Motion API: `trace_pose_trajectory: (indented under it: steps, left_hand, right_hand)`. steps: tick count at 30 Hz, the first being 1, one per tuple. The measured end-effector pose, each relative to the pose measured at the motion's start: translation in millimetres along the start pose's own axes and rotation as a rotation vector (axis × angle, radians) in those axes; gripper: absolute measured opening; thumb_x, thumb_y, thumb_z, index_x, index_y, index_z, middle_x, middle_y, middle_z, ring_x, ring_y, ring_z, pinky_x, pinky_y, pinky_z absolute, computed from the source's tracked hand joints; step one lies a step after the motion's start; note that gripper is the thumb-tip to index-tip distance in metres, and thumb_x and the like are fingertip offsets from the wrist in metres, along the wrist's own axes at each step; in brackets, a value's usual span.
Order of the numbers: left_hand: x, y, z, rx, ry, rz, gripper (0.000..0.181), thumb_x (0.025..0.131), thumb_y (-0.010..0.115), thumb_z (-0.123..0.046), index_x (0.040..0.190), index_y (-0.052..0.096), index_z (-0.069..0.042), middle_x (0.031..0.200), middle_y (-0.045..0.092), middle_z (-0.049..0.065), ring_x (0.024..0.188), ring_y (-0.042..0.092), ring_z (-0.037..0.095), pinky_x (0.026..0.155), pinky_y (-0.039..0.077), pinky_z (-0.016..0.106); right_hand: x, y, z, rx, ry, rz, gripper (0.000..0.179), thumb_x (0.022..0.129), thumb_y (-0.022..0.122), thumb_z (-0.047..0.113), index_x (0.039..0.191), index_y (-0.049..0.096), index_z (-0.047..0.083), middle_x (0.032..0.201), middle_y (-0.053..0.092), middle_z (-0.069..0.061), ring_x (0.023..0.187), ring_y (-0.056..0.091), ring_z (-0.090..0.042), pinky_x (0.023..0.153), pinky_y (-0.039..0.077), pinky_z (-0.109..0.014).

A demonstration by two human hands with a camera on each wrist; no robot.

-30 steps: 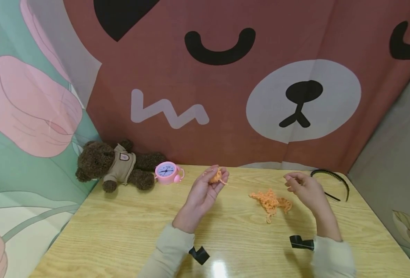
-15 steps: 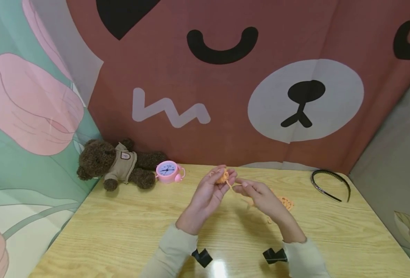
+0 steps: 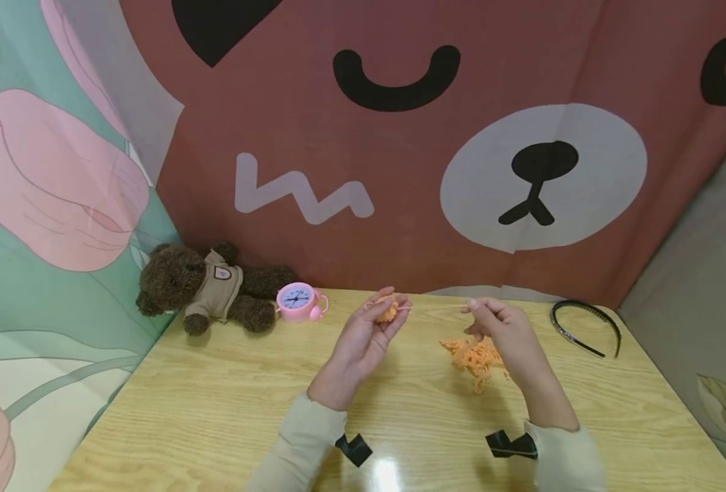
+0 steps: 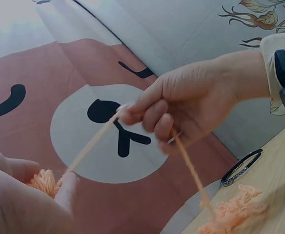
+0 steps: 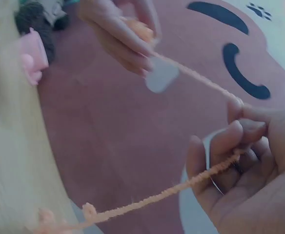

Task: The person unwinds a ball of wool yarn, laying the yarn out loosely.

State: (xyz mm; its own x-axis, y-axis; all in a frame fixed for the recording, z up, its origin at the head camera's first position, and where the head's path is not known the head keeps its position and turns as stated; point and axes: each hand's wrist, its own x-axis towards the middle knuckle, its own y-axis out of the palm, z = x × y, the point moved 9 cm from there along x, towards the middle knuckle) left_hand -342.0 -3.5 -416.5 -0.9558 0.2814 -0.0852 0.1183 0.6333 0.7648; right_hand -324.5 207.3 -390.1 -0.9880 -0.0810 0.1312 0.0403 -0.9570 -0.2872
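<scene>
So, at the bottom of the head view, two pale sleeves [image 3: 304, 437] come in, with a black strap piece [image 3: 353, 449] by each wrist. The left hand [image 3: 356, 345], near the middle of the frame, holds a small ball of orange yarn [image 3: 388, 309] with its thumb and fingers. The right hand [image 3: 510, 342], right of the middle, pinches a thin strand [image 4: 91, 146] that runs straight over from the ball. In the left wrist view, more strand hangs from its curled fingers down to a messy yarn heap [image 3: 476, 362] on the yellow wood worktop [image 3: 203, 403].

Farther back, at the right of the frame, lies a black headband [image 3: 562, 333] with little teeth. Left of the middle is a pink clock [image 3: 295, 299]; its numbers are too small to read. Just beside it lies a brown teddy bear [image 3: 175, 277]. Its tan shirt [image 3: 222, 299] has a badge [image 3: 222, 272] with tiny marks I can't read. Behind it all, a big cloth [image 3: 301, 102] shows a red-brown bear face, and pink flowers [image 3: 61, 184] fill the upper left.
</scene>
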Motion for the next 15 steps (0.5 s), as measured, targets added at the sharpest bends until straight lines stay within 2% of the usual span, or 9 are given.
trace_pose_trajectory:
  steps: [4,7,11,15]
  left_hand:
    - [1.1,-2.9,-3.1,0.01,0.009,-0.003,0.034,0.107,0.047,-0.007,0.141,0.042,-0.003,0.116,0.062,0.009,0.107,0.069,0.015,0.103,0.055,0.026]
    - [1.5,-6.5,-5.6,0.027,0.014,-0.025,0.035,0.108,0.046,-0.008,0.142,0.041,-0.004,0.12,0.06,0.01,0.11,0.068,0.015,0.105,0.054,0.026]
    - [2.6,-12.4,-11.6,0.02,0.039,-0.065,0.034,0.107,0.047,-0.009,0.141,0.043,-0.004,0.127,0.058,0.012,0.111,0.067,0.015,0.11,0.05,0.03]
    - [3.5,-18.8,-18.3,-0.009,0.071,-0.106,0.032,0.107,0.048,-0.01,0.138,0.045,-0.005,0.127,0.058,0.011,0.109,0.068,0.016,0.112,0.049,0.033]
  right_hand:
    - [-1.5,-32,3,0.223,-0.054,-0.139,0.033,0.105,0.052,0.041,0.108,0.063,0.011,0.068,0.048,0.004,0.066,0.055,-0.012,0.076,0.058,-0.024]
    - [-4.6,-60,-2,0.446,-0.085,-0.271,0.027,0.105,0.052,0.035,0.104,0.059,0.009,0.065,0.042,0.004,0.059,0.049,-0.01,0.069,0.058,-0.023]
    - [-13.9,-98,-19,0.726,-0.067,-0.474,0.025,0.105,0.051,0.031,0.1,0.054,0.006,0.065,0.04,0.002,0.056,0.044,-0.013,0.059,0.054,-0.025]
    - [-23.1,-126,-36,0.955,-0.058,-0.601,0.025,0.104,0.052,0.027,0.096,0.053,0.004,0.064,0.042,-0.002,0.053,0.043,-0.016,0.054,0.051,-0.028]
